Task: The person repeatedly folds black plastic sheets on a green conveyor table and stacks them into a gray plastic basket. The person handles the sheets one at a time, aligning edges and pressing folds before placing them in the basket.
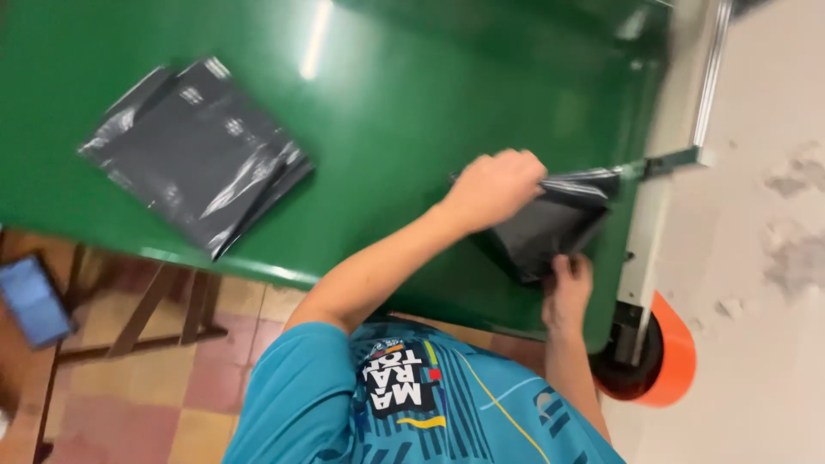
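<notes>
Green table [395, 103], glossy top, light glare streak near its far edge. On it: a flat stack of dark grey plastic bags [196, 153] toward the left end, lying askew, one corner close to the near edge. A second dark bag [550, 222] lies at the right end, near the near-right corner, partly lifted off the surface. Table legs show below the near edge, over a tiled floor [172, 395].

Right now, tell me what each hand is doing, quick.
Left hand: closed, gripping the top edge of the dark plastic bag on the green table.
Right hand: closed on the same bag's lower edge.
</notes>
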